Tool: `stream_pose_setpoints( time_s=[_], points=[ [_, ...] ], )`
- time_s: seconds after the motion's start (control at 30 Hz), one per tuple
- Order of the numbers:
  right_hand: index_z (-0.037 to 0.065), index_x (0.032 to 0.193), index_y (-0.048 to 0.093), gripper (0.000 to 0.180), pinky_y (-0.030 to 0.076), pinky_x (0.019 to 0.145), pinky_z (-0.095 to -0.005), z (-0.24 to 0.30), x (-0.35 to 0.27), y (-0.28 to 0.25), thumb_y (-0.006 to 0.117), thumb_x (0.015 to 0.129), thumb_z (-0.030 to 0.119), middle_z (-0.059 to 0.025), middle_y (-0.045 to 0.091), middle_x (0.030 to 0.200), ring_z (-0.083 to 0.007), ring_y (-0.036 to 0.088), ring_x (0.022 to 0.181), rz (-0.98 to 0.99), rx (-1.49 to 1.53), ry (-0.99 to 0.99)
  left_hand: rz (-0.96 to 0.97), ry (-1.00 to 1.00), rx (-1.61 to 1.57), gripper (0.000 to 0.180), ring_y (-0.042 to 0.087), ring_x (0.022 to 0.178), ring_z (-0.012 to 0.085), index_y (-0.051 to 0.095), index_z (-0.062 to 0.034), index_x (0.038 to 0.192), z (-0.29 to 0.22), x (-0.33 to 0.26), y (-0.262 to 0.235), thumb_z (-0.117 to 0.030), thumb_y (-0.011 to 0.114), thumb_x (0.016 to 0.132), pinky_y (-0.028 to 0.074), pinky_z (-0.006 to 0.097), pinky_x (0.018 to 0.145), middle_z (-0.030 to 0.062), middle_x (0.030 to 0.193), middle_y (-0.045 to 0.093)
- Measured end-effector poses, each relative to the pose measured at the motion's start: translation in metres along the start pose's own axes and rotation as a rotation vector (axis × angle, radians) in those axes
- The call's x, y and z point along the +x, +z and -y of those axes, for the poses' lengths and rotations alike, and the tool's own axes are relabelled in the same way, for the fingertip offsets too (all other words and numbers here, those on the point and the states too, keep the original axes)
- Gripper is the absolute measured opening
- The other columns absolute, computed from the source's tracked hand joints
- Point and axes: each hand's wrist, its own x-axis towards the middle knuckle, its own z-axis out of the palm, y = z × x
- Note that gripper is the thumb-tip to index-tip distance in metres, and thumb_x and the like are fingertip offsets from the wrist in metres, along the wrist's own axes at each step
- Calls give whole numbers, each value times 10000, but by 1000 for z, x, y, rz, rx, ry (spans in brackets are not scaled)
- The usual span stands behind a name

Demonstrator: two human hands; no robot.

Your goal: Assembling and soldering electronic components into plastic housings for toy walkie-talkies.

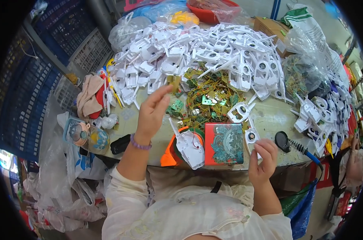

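Observation:
My left hand [152,110] is raised over the table, its fingers pinching a small tan circuit board [174,83]. Close to the table's front edge, my right hand [263,160] has its fingers curled together; what they hold, if anything, is hidden. Just beyond it lies a white plastic shell with a round speaker [251,137]. A white plastic housing with a thin antenna [190,148] rests on an orange holder [170,154], beside a red box with a patterned top [224,144]. Behind these is a tangle of circuit boards and wires [209,102].
A large heap of white plastic shells [161,48] covers the back of the table. A soldering iron [305,152] sits in its coiled stand at the right, with more white shells [323,116] beyond. A bottle [79,134] and a pink cloth [90,96] are at the left.

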Motion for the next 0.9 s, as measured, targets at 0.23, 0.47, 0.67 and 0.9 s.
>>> stream_pose_setpoints(
  time_s=[0.23, 0.47, 0.67, 0.9],
  points=[
    [19, 1142, 557, 411, 485, 694, -285, 23, 36, 37, 718, 764, 18, -82, 599, 1010, -159, 585, 855, 211, 649, 350, 340, -204, -509, 402, 521, 1175, 189, 446, 26, 1333, -47, -43, 42, -114, 470, 958, 438, 324, 938, 106, 1297, 529],
    [36, 1161, 470, 471, 401, 612, -226, 37, 47, 37, 735, 773, 60, -10, 535, 879, -65, 464, 688, 0, 1043, 639, 207, 720, 1045, 291, 524, 1140, 264, 634, -28, 1095, -55, -64, 61, -90, 616, 811, 420, 376, 904, 101, 1320, 526],
    [28, 1019, 599, 353, 413, 589, -302, 26, 56, 38, 772, 713, 61, -63, 562, 772, -190, 531, 687, -176, 164, -178, 185, 845, 1166, 182, 533, 1010, 210, 680, -28, 949, -41, -67, 60, -89, 645, 781, 418, 355, 820, 41, 1269, 576],
    [-7, 1026, 659, 285, 412, 563, -202, 5, 77, 41, 738, 790, 132, -13, 651, 758, -33, 513, 629, 509, 775, 779, 219, 868, 1166, 152, 509, 1045, 204, 680, -84, 937, -33, -70, 63, -124, 630, 800, 411, 357, 850, 24, 1284, 562]
  ],
)
